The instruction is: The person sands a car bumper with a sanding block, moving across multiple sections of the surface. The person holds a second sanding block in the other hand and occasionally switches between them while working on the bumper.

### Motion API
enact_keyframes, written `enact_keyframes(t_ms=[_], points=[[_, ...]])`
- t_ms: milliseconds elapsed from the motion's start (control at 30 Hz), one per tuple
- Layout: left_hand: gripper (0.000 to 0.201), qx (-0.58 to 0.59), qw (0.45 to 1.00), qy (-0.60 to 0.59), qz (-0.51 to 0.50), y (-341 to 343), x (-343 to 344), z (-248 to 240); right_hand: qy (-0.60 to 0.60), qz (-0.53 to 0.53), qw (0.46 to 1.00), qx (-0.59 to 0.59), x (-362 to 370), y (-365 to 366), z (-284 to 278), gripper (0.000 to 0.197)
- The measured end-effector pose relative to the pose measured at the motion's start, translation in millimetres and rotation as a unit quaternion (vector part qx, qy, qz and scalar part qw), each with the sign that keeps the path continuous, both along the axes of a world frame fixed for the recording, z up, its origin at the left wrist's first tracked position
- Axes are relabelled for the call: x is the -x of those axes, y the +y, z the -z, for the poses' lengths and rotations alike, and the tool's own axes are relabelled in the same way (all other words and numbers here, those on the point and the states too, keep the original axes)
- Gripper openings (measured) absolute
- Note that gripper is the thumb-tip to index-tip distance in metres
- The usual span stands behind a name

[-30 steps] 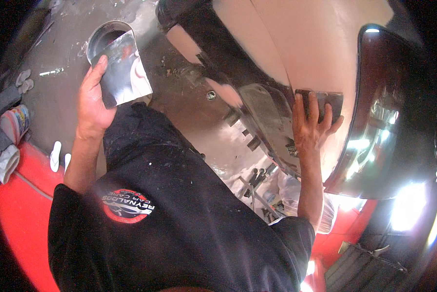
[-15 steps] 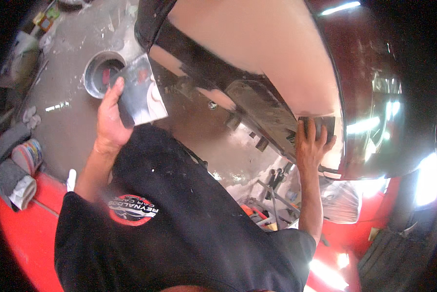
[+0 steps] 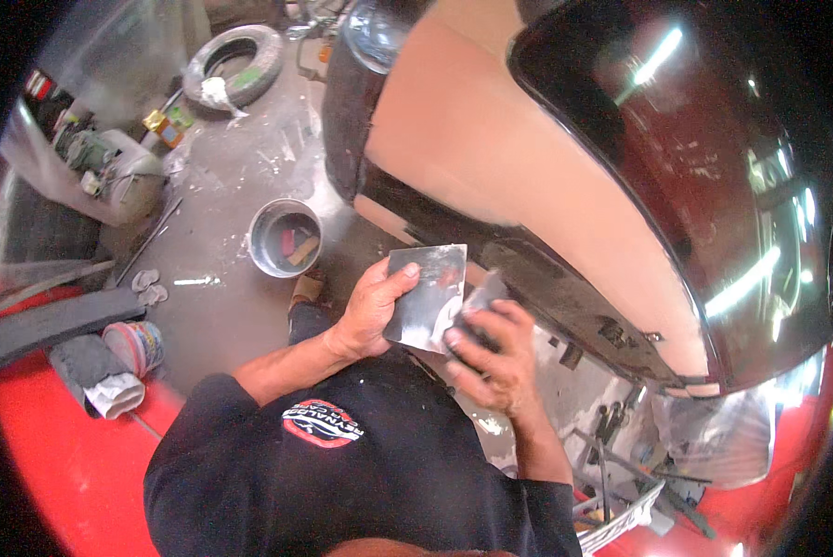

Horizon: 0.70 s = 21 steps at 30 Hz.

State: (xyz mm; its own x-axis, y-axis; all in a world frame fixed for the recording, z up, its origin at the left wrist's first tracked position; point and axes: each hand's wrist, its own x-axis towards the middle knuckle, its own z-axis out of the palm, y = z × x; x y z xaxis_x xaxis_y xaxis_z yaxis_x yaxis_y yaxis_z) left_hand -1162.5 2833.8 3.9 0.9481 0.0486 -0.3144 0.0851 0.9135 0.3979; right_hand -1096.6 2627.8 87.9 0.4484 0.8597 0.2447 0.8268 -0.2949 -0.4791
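Observation:
My left hand (image 3: 368,314) grips a flat metal plate (image 3: 431,283), thumb on its face. A smear of pale paste lies on the plate's lower right part. My right hand (image 3: 502,360) is closed around a dark, flat spreader (image 3: 479,299), slightly blurred, its edge at or close to the plate's right side; I cannot tell whether they touch. Beyond both hands is a vehicle panel (image 3: 491,158) coated in pinkish beige, beside glossy dark red bodywork (image 3: 704,186).
A metal bucket (image 3: 259,251) with small coloured blocks in it stands on the grey floor left of the panel. Farther off lies a tire (image 3: 266,79). A paint-streaked tub (image 3: 136,348) sits at left. Tools fill a white crate (image 3: 625,520) at lower right.
My right hand has come off the lower end of the panel and moved left to the plate with the spreader. The plate sits lower and farther right in the view, which has shifted.

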Motion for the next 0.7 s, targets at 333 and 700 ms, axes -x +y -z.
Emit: enact_keyframes(t_ms=[333,700], points=[[0.042,-0.547,0.821,-0.117,-0.114,7.4,0.2,-38.6,-0.084,0.072,0.993,0.042,0.5,34.4,-13.2,0.042],[0.033,0.018,0.991,-0.017,-0.135,32.1,-3.3,-21.5,-0.001,-0.145,0.989,-0.025,-0.9,65.1,-39.2,0.04]])
